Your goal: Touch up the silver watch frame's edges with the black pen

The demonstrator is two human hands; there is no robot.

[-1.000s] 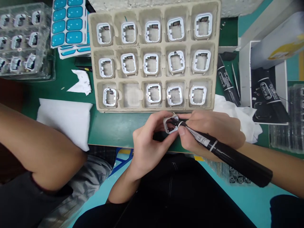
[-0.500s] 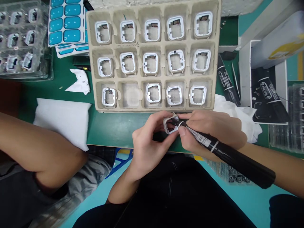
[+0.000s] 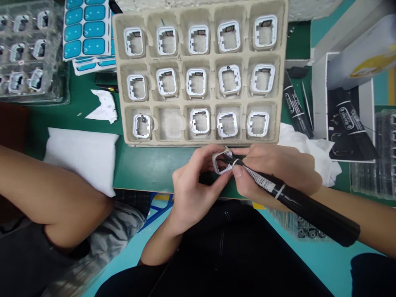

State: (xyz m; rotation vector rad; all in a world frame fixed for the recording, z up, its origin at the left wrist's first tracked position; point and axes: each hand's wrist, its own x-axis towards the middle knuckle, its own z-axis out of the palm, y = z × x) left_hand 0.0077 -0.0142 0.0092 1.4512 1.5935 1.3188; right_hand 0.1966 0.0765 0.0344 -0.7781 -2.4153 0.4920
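Note:
My left hand (image 3: pixel 194 187) pinches a small white square frame (image 3: pixel 218 163) between thumb and fingers, just below the beige tray. My right hand (image 3: pixel 274 169) grips a black marker (image 3: pixel 309 210), its tip inside the frame's opening. The marker's thick end points down to the right. Above both hands lies the beige moulded tray (image 3: pixel 151 142), whose compartments hold several similar white frames, such as one frame (image 3: pixel 227 124) in the front row. The second compartment from the left in that row (image 3: pixel 172 123) has no frame in it.
At the left are clear plastic trays (image 3: pixel 27 53), blue sticker sheets (image 3: pixel 83 29), a white cloth (image 3: pixel 82 156) and another person's arm (image 3: pixel 62 194). On the right lie markers (image 3: pixel 295 105), a crumpled white cloth (image 3: pixel 309 152) and a white box (image 3: pixel 318 95) with a bottle (image 3: pixel 365 51).
The white frame and the marker have shifted very slightly in my hands. The other person's arm at the left has moved a little.

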